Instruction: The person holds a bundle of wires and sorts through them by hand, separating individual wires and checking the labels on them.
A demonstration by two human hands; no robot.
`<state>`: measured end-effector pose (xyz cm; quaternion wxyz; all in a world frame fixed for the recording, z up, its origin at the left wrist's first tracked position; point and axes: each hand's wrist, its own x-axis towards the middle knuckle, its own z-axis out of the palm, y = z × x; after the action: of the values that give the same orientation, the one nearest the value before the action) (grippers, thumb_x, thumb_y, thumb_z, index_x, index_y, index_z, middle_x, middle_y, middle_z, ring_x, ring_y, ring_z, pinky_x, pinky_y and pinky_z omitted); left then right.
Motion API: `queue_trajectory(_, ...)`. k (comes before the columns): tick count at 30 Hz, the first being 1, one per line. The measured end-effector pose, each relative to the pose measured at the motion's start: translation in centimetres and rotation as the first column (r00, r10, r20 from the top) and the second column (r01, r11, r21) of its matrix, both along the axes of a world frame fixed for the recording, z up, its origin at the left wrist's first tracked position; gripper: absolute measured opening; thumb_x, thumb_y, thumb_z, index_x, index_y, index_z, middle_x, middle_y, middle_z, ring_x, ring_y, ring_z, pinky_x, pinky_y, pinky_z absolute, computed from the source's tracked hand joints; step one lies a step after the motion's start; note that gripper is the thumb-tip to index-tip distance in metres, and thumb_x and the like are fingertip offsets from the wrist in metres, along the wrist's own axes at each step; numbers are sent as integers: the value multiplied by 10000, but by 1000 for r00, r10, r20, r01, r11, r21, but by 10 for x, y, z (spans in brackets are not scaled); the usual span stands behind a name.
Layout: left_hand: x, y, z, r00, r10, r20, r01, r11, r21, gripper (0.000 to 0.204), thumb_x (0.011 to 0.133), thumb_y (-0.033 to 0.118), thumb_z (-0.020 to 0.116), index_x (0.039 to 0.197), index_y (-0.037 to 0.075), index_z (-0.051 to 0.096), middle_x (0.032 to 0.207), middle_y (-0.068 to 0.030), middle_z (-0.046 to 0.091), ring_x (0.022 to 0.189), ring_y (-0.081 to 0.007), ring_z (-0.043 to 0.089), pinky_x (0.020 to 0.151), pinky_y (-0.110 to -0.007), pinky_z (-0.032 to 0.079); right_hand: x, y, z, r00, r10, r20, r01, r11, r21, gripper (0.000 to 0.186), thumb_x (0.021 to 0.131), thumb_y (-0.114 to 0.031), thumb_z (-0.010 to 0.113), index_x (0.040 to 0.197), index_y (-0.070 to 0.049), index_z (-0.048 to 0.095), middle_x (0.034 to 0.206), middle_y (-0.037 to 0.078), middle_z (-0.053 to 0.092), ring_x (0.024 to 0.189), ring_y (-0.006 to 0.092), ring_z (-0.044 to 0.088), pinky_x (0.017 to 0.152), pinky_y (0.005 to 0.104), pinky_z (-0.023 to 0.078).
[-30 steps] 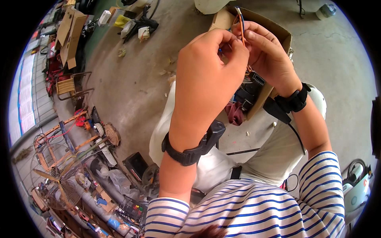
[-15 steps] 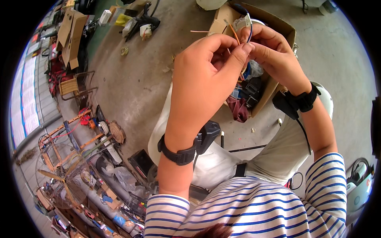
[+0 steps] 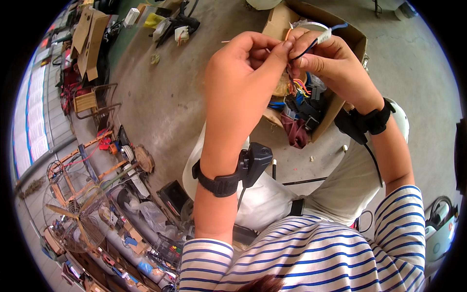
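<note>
Dark wire swung rightward, white tag now over right hand, left hand beside it, both pinching wires

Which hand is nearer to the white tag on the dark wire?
Right. In this view the white tag shows against the right hand, while the left hand is farther off, to the tag's left.

1 L hand, 1 R hand, min. 2 wires. 2 blk wrist straps, 1 cardbd box, 1 maroon cloth. 1 caged fan, 1 chair.
</note>
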<state>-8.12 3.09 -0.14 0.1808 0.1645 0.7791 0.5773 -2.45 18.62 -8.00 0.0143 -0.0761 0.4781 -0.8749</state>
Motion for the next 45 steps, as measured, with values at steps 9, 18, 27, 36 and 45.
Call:
queue_trajectory(9, 5, 4, 9, 999, -54, 7, 54, 999, 10, 159, 851, 104, 644, 830, -53, 625, 644, -59, 646, 576, -62, 587, 533, -197, 452, 1, -9, 3, 991, 89, 97, -56, 952, -300, 198, 863, -124, 648, 1035, -28, 626, 866, 17, 620, 765, 79, 580, 727, 217, 489)
queue_trajectory(18, 10, 1, 13, 971, -48, 236, 43, 999, 30, 187, 869, 121, 601, 847, -63, 627, 654, -38, 622, 589, -64, 571, 549, -197, 440, -1, -14, 4, 986, 136, 97, -64, 845, -530, 659, 793, 103, 625, 1355, -110, 355, 1084, 38, 503, 987, 162, 558, 833, 273, 488)
queue_trajectory(27, 11, -2, 4, 989, -91, 118, 105, 988, -116, 285, 902, 216, 574, 794, -44, 619, 568, -8, 515, 531, -50, 436, 494, -234, 365, -2, -8, 11, 980, 109, 164, -48, 939, -340, 544, 758, 153, 620, 1237, -55, 470, 909, 2, 498, 847, 97, 539, 775, 231, 470)
queue_trajectory(36, -2, -6, 12, 999, -14, -45, 5, 980, -200, 270, 925, 212, 548, 849, -33, 633, 645, -20, 582, 605, -53, 512, 535, -213, 385, -1, -10, 1, 990, -130, 46, 137, 968, -212, 232, 851, -54, 624, 1039, -46, 487, 921, -47, 508, 750, 35, 535, 677, 186, 420)
queue_trajectory(45, 0, -1, 9, 990, -25, -141, -7, 976, -217, 227, 915, 183, 563, 953, -22, 651, 672, -28, 604, 614, -54, 523, 556, -208, 410, 6, -17, 20, 977, -201, -76, 215, 914, 344, 268, 858, -156, 667, 1057, 19, 629, 680, -22, 576, 563, 14, 476, 502, 181, 401)
